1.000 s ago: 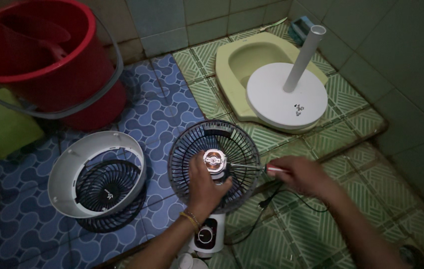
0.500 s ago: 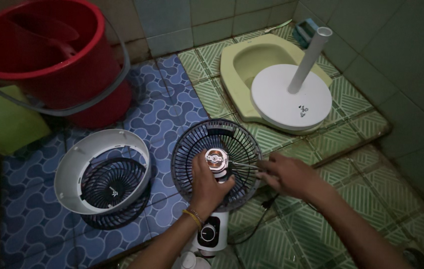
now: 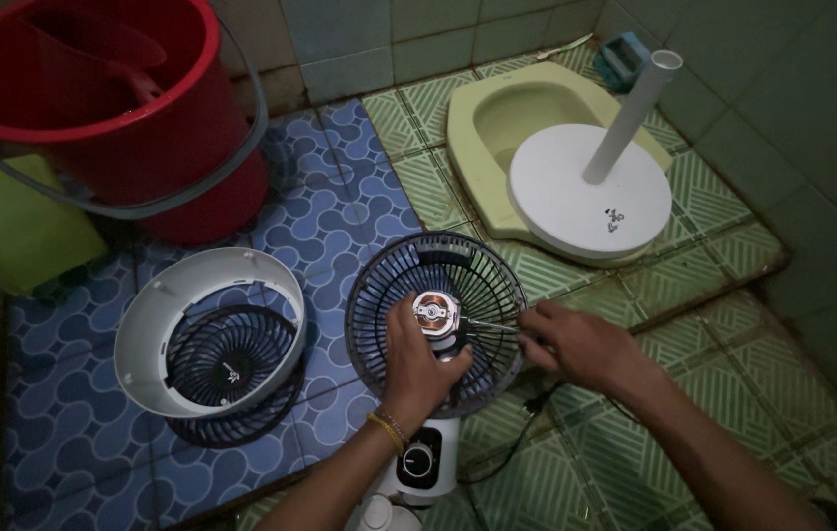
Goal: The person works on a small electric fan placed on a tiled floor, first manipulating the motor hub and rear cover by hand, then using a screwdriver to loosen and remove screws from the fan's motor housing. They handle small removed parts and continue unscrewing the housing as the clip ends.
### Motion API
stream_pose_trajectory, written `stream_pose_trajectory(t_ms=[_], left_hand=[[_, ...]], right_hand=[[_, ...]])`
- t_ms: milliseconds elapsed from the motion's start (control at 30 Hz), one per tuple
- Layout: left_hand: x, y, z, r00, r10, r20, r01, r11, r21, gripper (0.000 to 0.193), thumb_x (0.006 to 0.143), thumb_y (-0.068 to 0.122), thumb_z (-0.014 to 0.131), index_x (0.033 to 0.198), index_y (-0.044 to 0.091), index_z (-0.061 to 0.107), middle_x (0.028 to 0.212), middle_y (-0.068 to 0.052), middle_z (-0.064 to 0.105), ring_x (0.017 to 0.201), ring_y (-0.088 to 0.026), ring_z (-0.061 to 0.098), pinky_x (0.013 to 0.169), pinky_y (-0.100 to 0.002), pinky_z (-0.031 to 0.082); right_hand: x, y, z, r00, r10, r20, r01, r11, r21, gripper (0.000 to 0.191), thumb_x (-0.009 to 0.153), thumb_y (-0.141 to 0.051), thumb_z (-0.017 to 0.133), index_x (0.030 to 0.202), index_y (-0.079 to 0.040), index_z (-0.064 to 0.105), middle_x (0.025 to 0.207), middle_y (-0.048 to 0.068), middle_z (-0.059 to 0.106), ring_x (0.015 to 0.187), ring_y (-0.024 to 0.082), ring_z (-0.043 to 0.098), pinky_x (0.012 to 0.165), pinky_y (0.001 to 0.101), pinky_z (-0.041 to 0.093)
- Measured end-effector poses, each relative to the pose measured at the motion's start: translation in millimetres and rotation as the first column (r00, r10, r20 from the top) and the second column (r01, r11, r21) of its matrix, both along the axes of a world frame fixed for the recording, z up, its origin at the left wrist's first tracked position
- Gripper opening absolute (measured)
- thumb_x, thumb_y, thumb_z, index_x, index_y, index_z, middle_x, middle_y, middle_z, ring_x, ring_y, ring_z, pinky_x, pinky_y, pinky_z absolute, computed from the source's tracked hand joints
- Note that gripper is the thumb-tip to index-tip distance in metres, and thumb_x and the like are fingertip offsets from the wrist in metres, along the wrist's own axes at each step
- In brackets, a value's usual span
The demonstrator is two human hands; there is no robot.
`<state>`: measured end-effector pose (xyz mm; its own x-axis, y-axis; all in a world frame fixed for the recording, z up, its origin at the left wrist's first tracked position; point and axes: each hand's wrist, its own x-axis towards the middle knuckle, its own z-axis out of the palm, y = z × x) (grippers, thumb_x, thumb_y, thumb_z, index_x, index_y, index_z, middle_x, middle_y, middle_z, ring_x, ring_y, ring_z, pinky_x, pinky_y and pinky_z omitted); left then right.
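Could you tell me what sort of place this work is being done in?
Most likely a tiled bathroom: a squat toilet pan is set into the raised floor, a red bucket stands nearby, and patterned floor tiles run up to a tiled wall.

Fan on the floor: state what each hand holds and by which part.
The left hand grips the fan's motor hub at the centre of the rear grille. The right hand holds a thin tool by its handle end, tip towards the hub.

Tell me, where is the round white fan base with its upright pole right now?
The round white fan base sits at upper right, resting on the pale green squat toilet, beyond the dark rear fan grille.
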<state>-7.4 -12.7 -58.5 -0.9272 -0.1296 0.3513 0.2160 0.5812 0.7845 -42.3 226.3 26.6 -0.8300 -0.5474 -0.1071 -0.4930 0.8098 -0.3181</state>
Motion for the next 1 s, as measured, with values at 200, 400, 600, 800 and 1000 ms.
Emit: stream_pose_trajectory(t_ms=[200, 400, 600, 800, 1000], left_hand=[[-1, -2, -2, 1.000, 0.007, -0.019, -0.008, 1.000, -0.012, 0.106, 0.064, 0.027, 0.090, 0.144, -0.008, 0.031, 0.135, -0.029, 0.043, 0.124, -0.047, 0.047, 0.107, -0.051, 0.040], [-3, -3, -1, 1.000, 0.007, -0.010, -0.007, 1.000, -0.003, 0.105, 0.065, 0.027, 0.089, 0.144, -0.009, 0.031, 0.135, -0.029, 0.043, 0.124, -0.047, 0.047, 0.106, -0.052, 0.039], [-4, -3, -2, 1.000, -0.002, -0.024, 0.002, 1.000, -0.024, 0.104, 0.065, 0.027, 0.089, 0.143, -0.010, 0.031, 0.135, -0.029, 0.043, 0.124, -0.047, 0.047, 0.108, -0.052, 0.039], [-1, 0, 2, 1.000, -0.014, -0.016, 0.014, 1.000, 0.001, 0.101, 0.066, 0.026, 0.089, 0.142, -0.008, 0.033, 0.134, -0.028, 0.044, 0.124, -0.047, 0.047, 0.107, -0.051, 0.040], [0, -2, 6, 1.000, -0.012, 0.023, 0.012, 1.000, 0.012, 0.100, 0.065, 0.024, 0.089, 0.142, -0.007, 0.033, 0.134, -0.027, 0.044, 0.124, -0.045, 0.048, 0.107, -0.050, 0.040]], right_hand=[[-5, -2, -4, 1.000, -0.012, 0.013, 0.013, 1.000, -0.026, 0.026, 0.088, -0.030, 0.064, 0.109, -0.015, 0.060, 0.109, 0.011, 0.059, 0.086, 0.038, 0.068, 0.072, 0.0521, 0.055], [-9, 0, -8, 1.000, -0.002, -0.001, 0.002, 0.999, -0.051, 0.025, 0.086, -0.025, 0.067, 0.109, -0.015, 0.061, 0.108, 0.011, 0.059, 0.085, 0.036, 0.069, 0.072, 0.0498, 0.055], [-12, 10, -12, 0.993, 0.029, 0.113, -0.010, 0.986, -0.166, 0.032, 0.085, -0.024, 0.072, 0.112, -0.011, 0.064, 0.101, 0.011, 0.061, 0.084, 0.026, 0.070, 0.075, 0.0392, 0.058], [-15, 27, -11, 0.976, 0.206, 0.074, -0.158, 0.896, -0.415, 0.064, 0.062, -0.005, 0.076, 0.124, -0.003, 0.060, 0.104, 0.015, 0.063, 0.091, 0.031, 0.067, 0.079, 0.0396, 0.056], [-11, 21, -6, 0.994, -0.041, 0.099, 0.070, 0.950, -0.305, 0.035, 0.078, -0.011, 0.077, 0.109, -0.005, 0.063, 0.096, 0.014, 0.069, 0.081, 0.027, 0.073, 0.073, 0.0385, 0.059]])
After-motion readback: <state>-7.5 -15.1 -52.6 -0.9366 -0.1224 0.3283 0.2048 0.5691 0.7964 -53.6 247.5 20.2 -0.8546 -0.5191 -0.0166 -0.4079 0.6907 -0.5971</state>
